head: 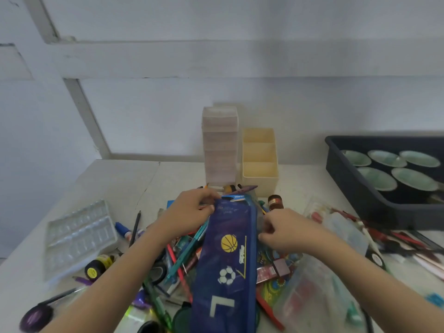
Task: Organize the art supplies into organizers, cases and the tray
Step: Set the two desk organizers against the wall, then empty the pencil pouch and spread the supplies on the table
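Observation:
A long dark blue pencil case with a basketball, a football and an "L" printed on it lies lengthwise over a heap of pens, pencils and markers. My left hand grips the case's far left corner, with a thin pencil pinched under the fingers. My right hand is curled at the case's right edge, fingers pinching at it; what it holds is blurred. Behind stand a clear drawer organizer and a cream compartment organizer.
A dark tray with several green bowls sits at the right. A clear plastic palette lies at the left, a small black-and-yellow paint bottle near it. Clear plastic cases and red brushes fill the right side. A brown bottle stands behind the case.

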